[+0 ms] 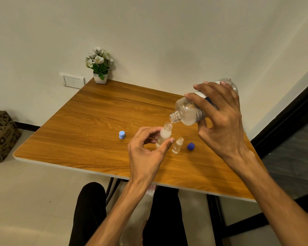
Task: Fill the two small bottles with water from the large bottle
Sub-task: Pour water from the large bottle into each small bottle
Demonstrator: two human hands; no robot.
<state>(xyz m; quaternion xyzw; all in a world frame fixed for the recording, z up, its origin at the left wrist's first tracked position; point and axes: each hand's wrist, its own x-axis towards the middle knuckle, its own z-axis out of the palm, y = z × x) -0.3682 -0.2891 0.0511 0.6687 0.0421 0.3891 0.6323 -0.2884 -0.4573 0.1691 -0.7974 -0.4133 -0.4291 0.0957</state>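
Note:
My right hand (220, 119) grips the large clear bottle (188, 110), tilted with its open mouth pointing down and left, just above the neck of the taller small bottle (164, 134). That small bottle stands uncapped on the wooden table (96, 121) and holds some water. My left hand (148, 151) curls around it, thumb against its lower side and fingers behind it. The shorter small bottle (177, 145) stands open just to its right, apart from both hands.
A dark blue cap (191, 146) lies right of the shorter bottle and a light blue cap (122, 134) left of my left hand. A potted white flower (100, 68) stands at the table's far corner. A patterned bag (0, 135) sits on the floor at left.

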